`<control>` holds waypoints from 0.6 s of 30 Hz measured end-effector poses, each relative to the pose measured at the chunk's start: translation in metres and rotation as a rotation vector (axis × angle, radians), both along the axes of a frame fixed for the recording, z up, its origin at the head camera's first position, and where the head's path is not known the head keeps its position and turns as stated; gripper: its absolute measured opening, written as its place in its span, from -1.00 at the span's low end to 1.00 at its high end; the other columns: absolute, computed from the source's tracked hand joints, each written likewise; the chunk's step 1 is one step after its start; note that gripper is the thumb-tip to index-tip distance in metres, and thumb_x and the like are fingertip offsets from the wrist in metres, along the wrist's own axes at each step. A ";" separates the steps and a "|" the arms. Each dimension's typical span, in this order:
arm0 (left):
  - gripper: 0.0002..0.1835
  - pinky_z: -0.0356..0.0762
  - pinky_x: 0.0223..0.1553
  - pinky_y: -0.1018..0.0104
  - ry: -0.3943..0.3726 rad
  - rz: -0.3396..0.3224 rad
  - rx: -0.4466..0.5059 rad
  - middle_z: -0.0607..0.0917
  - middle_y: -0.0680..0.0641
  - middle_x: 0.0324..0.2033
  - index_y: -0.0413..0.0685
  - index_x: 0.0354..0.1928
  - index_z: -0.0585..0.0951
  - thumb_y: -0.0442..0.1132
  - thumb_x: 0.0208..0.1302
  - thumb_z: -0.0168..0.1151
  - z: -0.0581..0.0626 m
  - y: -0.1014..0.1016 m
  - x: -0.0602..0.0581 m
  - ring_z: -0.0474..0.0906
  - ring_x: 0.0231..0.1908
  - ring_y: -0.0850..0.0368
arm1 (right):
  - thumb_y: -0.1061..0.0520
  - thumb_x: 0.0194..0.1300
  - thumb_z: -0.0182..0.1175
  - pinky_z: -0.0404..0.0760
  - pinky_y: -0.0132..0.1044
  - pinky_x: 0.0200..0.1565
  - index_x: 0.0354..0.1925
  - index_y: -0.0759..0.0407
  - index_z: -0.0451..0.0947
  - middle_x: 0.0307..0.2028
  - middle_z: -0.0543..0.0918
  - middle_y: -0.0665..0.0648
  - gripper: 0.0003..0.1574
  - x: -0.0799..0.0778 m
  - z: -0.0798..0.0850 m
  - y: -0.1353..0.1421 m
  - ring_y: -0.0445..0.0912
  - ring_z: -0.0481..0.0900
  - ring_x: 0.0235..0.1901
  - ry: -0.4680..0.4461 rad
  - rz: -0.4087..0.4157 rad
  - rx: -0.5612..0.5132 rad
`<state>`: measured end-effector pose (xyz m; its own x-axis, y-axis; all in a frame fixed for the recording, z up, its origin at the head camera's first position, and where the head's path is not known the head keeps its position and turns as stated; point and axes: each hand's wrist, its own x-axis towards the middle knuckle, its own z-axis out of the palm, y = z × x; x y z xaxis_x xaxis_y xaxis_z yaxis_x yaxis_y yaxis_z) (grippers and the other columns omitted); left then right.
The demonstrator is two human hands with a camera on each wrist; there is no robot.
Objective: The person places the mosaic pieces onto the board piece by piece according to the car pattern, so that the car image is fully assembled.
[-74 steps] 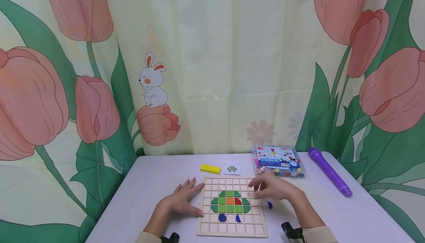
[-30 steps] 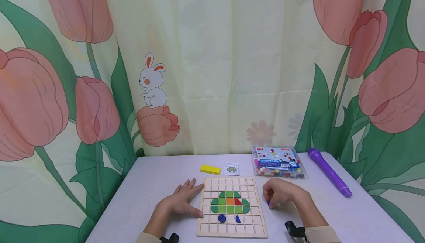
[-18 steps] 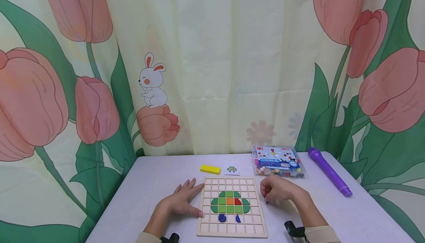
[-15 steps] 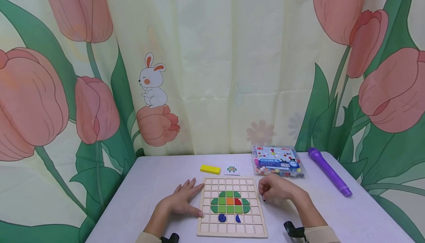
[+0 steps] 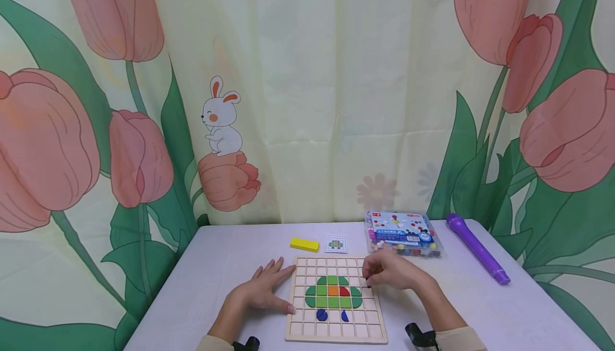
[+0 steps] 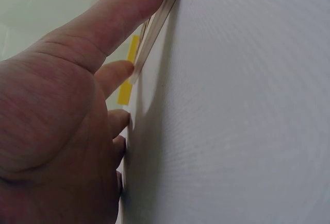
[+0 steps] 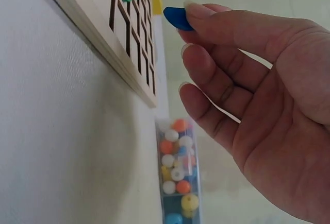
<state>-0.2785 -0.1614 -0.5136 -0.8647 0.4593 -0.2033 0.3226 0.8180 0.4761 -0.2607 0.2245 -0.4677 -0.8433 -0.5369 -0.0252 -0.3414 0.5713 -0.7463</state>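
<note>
A wooden grid board (image 5: 307,331) lies on the table. Green, orange and red tiles (image 5: 333,302) form a rounded shape at its middle, with blue tiles (image 5: 321,315) below. My left hand (image 5: 261,289) rests beside the board, fingers spread, its thumb on the left edge; the left wrist view shows the thumb touching the wooden rim. Over the board's right edge is my right hand (image 5: 394,271). Between thumb and index finger it pinches a blue quarter-round tile (image 7: 178,18), clear in the right wrist view, with the other fingers loosely bent.
Behind the board lie a yellow block (image 5: 305,244) and a small pattern card (image 5: 335,244). A clear box of coloured beads (image 5: 403,233) stands at the back right, and a purple stick (image 5: 477,248) lies to its right. A flowered curtain (image 5: 307,100) hangs behind.
My right hand has picked up the blue tile from the table right of the board and moved it left to the board's right edge. The left hand has stayed in place.
</note>
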 end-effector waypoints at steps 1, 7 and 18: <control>0.17 -0.26 0.57 -0.42 -0.001 0.001 0.001 0.05 -0.20 0.66 0.35 0.60 0.26 0.46 -0.09 0.51 0.000 0.000 0.000 -0.18 0.66 -0.25 | 0.29 0.32 0.40 0.53 -0.37 -0.24 -0.23 0.20 0.70 -0.35 0.70 0.00 -0.94 0.000 0.000 -0.002 -0.08 0.56 -0.28 -0.001 0.004 -0.001; 0.18 -0.27 0.57 -0.42 0.004 0.001 0.002 0.05 -0.20 0.66 0.36 0.60 0.26 0.46 -0.09 0.51 0.000 0.000 0.001 -0.19 0.66 -0.26 | 0.28 0.37 0.35 0.58 -0.39 -0.20 -0.21 0.16 0.72 -0.32 0.73 0.01 -0.95 0.002 0.000 -0.014 -0.10 0.59 -0.27 -0.021 0.040 -0.018; 0.17 -0.27 0.57 -0.42 -0.001 0.001 -0.003 0.05 -0.21 0.66 0.34 0.60 0.26 0.46 -0.08 0.51 0.001 0.000 0.001 -0.19 0.66 -0.26 | 0.26 0.36 0.37 0.56 -0.38 -0.19 -0.25 0.10 0.75 -0.33 0.75 -0.02 -0.93 0.005 -0.002 -0.029 -0.20 0.56 -0.33 -0.034 0.104 -0.011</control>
<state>-0.2774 -0.1611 -0.5128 -0.8650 0.4577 -0.2057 0.3211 0.8199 0.4739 -0.2561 0.1958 -0.4697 -0.7817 -0.6219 -0.0465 -0.3728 0.5258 -0.7646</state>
